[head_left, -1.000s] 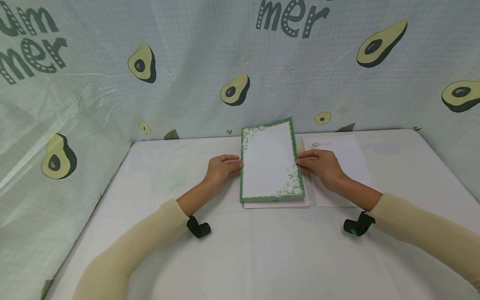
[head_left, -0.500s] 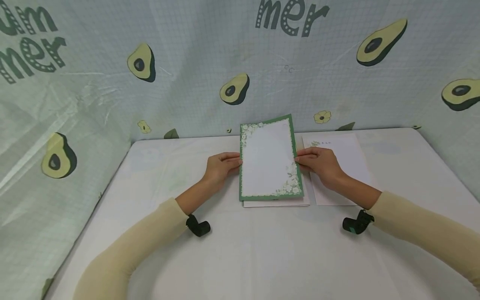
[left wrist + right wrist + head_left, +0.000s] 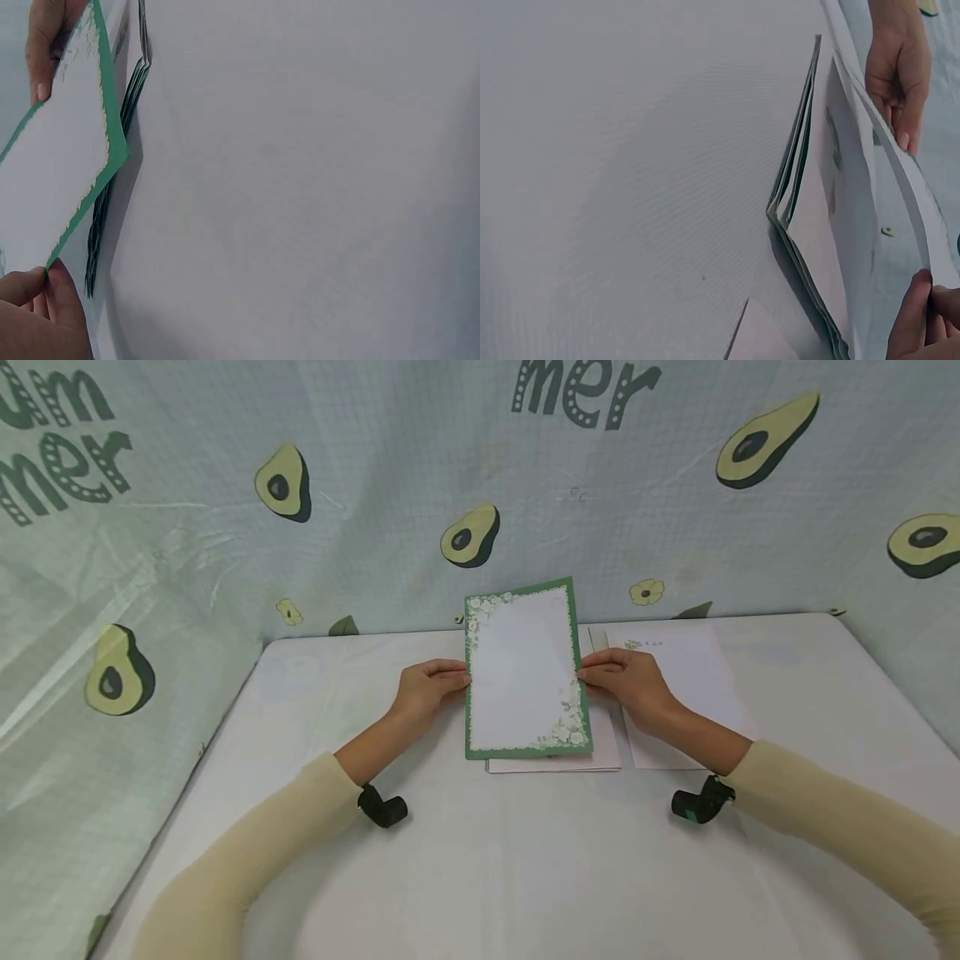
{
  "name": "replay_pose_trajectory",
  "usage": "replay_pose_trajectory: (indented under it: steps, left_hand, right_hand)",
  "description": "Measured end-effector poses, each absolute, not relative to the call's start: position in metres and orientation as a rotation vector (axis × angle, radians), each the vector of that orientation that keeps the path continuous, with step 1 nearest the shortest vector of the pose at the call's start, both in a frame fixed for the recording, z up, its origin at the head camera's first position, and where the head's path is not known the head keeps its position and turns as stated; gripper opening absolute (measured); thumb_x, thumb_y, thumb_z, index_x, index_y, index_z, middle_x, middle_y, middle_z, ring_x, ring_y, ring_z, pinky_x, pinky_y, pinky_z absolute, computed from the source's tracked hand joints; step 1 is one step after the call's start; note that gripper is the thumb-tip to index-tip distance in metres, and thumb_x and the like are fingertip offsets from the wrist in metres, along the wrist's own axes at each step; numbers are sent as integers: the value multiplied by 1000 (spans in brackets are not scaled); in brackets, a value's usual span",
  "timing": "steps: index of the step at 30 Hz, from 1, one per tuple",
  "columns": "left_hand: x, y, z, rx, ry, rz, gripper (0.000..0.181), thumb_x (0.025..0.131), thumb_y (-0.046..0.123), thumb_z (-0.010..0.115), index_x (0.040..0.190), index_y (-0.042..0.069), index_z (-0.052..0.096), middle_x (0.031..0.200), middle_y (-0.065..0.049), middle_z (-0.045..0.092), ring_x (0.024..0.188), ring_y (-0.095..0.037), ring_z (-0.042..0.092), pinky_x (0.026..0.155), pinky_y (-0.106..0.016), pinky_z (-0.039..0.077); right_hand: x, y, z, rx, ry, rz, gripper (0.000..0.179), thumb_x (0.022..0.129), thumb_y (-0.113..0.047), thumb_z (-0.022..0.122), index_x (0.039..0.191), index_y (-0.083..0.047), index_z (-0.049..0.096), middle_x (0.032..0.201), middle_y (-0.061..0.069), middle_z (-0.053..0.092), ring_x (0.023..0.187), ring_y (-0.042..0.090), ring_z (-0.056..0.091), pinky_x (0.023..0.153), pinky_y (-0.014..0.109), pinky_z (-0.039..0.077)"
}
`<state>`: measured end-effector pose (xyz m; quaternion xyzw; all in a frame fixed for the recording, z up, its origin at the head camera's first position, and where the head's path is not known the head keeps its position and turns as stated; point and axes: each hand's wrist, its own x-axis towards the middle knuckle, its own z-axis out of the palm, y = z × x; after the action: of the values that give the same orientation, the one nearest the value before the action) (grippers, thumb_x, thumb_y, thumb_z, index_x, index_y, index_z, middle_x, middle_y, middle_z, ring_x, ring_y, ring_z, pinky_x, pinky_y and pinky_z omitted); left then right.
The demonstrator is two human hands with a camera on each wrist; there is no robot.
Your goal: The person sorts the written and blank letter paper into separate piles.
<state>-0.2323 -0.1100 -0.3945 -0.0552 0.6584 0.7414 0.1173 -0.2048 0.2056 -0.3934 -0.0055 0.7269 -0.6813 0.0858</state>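
Between both hands is a sheet of paper (image 3: 521,672) with a green border and white flower corners, tilted up over the table. My left hand (image 3: 423,693) pinches its left edge between thumb and fingers. At the right edge, my right hand (image 3: 628,687) pinches the sheet the same way. Beneath it lies a stack of papers (image 3: 553,765), mostly covered by the held sheet in the head view. The right wrist view shows the stack (image 3: 791,225) as several layers with green edges, and the held sheet (image 3: 904,180) lifted apart from it.
A single pale sheet (image 3: 675,693) with a small leaf print lies right of the stack, partly under my right forearm. The white-covered table (image 3: 450,877) meets an avocado-print curtain (image 3: 375,468) at the back. Black wrist cameras (image 3: 382,807) hang below both sleeves.
The green-bordered sheet has risen slightly and shifted left with both hands, uncovering more of the stack's right side. The stack and the pale sheet stay in place.
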Motion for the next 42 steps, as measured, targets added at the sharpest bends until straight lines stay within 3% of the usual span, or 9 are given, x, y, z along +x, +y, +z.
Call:
replay_pose_trajectory:
  steps: [13, 25, 42]
  left_hand:
    - [-232, -115, -394, -167, 1931, 2180, 34, 94, -7, 68, 127, -11, 63, 93, -4, 75, 90, -10, 72, 96, -32, 59]
    - [-230, -120, -391, -110, 1849, 2221, 35, 94, -8, 67, 128, -11, 60, 93, -3, 73, 93, -11, 71, 89, -25, 61]
    - [-218, -132, -381, -91, 1816, 2254, 33, 95, -7, 67, 127, -10, 60, 93, -4, 74, 93, -12, 72, 87, -25, 61]
  right_hand:
    - [-206, 202, -388, 2, 2110, -2100, 35, 99, -8, 67, 128, 9, 59, 97, -6, 75, 92, 6, 72, 92, 31, 59]
    - [-203, 201, -385, 43, 2088, -2143, 33, 99, -7, 67, 127, 8, 59, 95, -6, 75, 91, 6, 72, 88, 26, 61]
    - [-194, 192, -389, 13, 1958, -2242, 33, 98, -5, 68, 127, 9, 58, 98, -3, 75, 94, 8, 72, 87, 24, 61]
